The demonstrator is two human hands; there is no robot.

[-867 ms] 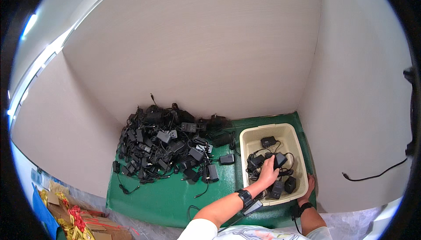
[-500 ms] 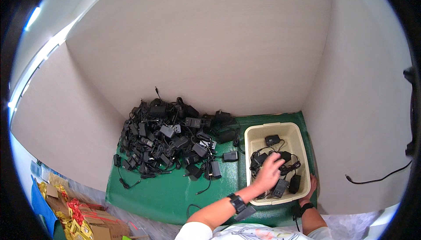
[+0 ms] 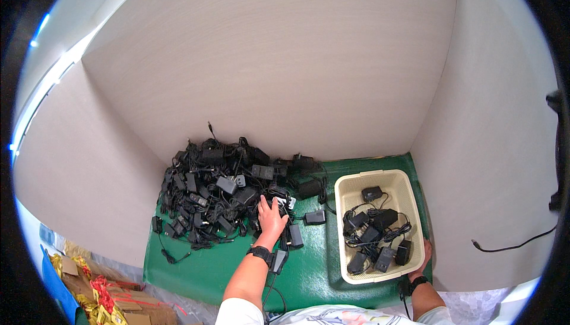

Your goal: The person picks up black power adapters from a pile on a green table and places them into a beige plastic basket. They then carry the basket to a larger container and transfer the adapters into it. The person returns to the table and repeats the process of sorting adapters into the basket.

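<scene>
My left hand (image 3: 271, 221) reaches into the heap of black power adapters and cables (image 3: 199, 203), fingers apart over the pieces at its front right. A watch-like black band (image 3: 260, 253) is on that wrist, with a grey box (image 3: 279, 261) beside it. To the right, a cream plastic basket (image 3: 407, 188) holds several black adapters (image 3: 384, 259) and coiled cables. My right hand (image 3: 424, 256) is against the outside of the basket's right side, its fingers mostly hidden there. A separate grey-black adapter (image 3: 315, 217) lies between heap and basket.
Pale panels (image 3: 279, 57) surround the green mat (image 3: 309, 277) at back and sides. At lower left, outside the panels, are cardboard boxes (image 3: 136, 301) with yellow and red bundles and a blue sheet (image 3: 56, 280). A loose cable (image 3: 504, 248) hangs at the right.
My left hand has moved leftward out of the basket to the heap, leaving the adapters it was over in the basket. My right hand remains beside the basket.
</scene>
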